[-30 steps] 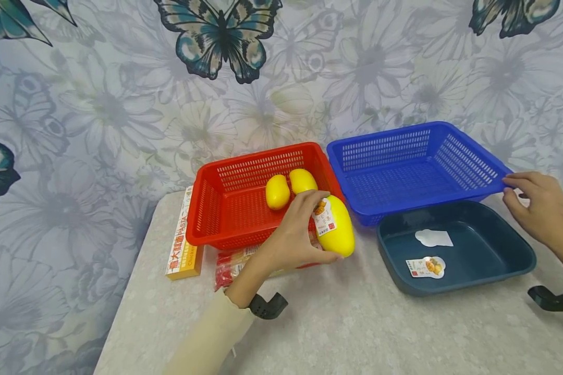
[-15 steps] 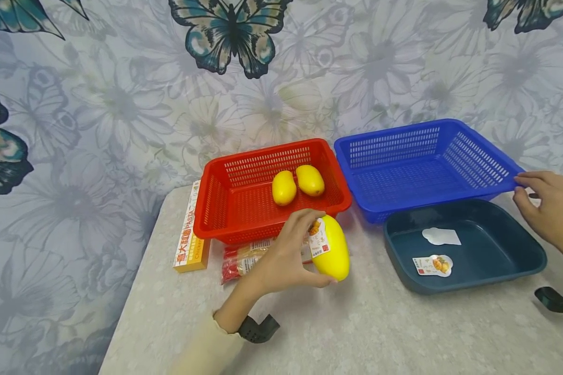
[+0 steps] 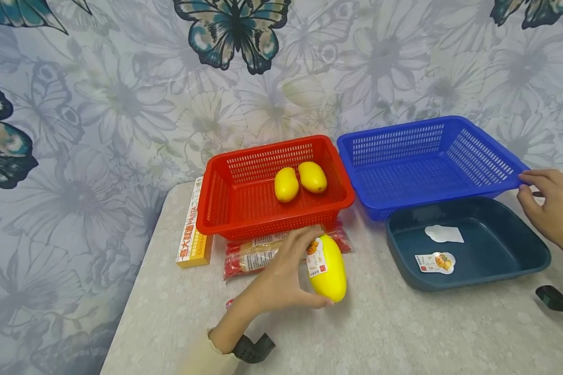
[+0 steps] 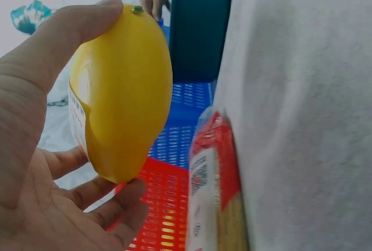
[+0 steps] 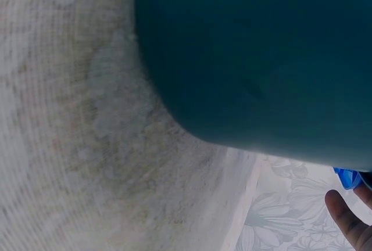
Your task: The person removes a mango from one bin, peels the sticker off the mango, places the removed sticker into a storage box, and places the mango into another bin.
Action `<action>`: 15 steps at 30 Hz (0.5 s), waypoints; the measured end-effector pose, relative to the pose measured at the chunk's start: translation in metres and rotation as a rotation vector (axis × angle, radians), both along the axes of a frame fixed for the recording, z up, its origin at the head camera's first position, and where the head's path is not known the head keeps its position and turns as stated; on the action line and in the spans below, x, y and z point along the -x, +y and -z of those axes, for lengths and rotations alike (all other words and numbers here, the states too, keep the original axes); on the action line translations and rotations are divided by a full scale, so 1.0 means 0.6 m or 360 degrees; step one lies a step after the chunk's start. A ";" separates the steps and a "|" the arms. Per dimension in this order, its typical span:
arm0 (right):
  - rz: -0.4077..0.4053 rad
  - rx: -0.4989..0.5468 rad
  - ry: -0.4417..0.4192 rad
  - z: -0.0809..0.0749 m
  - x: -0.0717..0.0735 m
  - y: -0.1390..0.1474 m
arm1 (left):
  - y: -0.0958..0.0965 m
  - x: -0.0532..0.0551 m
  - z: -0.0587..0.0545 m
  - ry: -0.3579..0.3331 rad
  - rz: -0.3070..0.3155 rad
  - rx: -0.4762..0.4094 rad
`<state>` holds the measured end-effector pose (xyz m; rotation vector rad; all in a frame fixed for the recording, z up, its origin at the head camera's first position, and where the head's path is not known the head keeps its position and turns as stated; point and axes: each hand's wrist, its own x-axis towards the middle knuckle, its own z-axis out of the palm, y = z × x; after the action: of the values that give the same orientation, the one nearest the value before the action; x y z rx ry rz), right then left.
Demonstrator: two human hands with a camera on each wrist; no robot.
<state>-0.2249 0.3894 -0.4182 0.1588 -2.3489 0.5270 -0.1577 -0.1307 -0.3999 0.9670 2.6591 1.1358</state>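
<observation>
My left hand (image 3: 286, 284) grips a yellow mango (image 3: 332, 273) in front of the red basket (image 3: 262, 229), above the table. A white label is stuck on the mango's side. In the left wrist view, thumb and fingertips span this mango (image 4: 125, 94) end to end, its green stem spot by the thumb. Two more mangoes (image 3: 286, 185) lie inside the red basket. At the right, my right hand (image 3: 555, 208) pinches the corner rim of the blue basket (image 3: 403, 198). Only part of that hand (image 5: 351, 222) shows in the right wrist view.
A dark teal tub (image 3: 492, 260) with two paper labels (image 3: 435, 262) inside stands before the blue basket. Packaged pasta (image 3: 258, 255) lies along the red basket's front. A pasta box (image 3: 193, 234) sits at its left. A patterned wall covering (image 3: 122, 99) rises behind.
My left hand has drawn the mango down and toward me, away from the red basket's rim. The right hand keeps its place at the blue basket. The head view has shifted slightly.
</observation>
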 end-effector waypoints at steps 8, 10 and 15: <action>-0.0017 0.0017 0.0032 0.001 0.001 0.001 | -0.006 -0.012 0.014 -0.0037 -0.0018 0.0014; -0.0035 0.0021 0.0065 0.001 0.001 0.002 | -0.008 -0.015 0.017 -0.0044 -0.0026 0.0023; -0.0032 0.0016 0.0077 0.000 0.001 0.000 | -0.016 -0.020 0.026 -0.0092 -0.0052 0.0038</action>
<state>-0.2254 0.3893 -0.4185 0.1889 -2.2996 0.5391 -0.1458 -0.1405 -0.4153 0.8762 2.6463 1.1179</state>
